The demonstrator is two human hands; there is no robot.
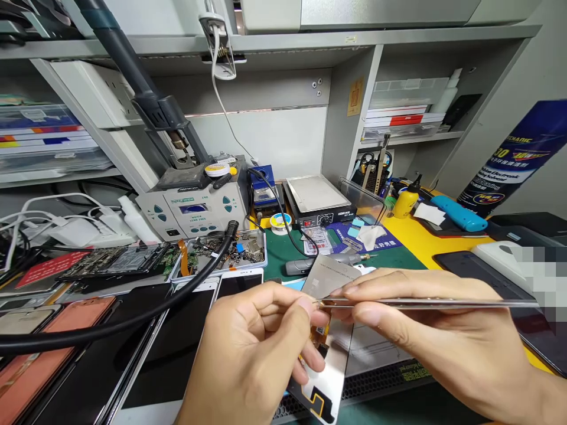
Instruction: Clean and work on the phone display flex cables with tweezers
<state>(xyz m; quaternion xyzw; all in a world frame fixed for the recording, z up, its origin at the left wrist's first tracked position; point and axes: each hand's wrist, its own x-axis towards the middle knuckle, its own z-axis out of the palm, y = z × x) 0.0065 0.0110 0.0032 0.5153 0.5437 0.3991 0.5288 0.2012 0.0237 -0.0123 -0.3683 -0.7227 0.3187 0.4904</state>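
Right hand (460,348) clamped on thin panel (452,304), held edge-on; left hand (254,360), thumb and forefinger together at panel's left end, anything between them too small to tell; silver plate (340,354) below, partly behind left fingers; station (195,203) farther back.

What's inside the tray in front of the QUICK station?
Jumbled circuit boards and a small blue piece show in the tray. The black hose hides a strip of it; what lies beneath the boards is covered.

Bright light, sharp hands (248,354), stretched edges, pixelated patch right
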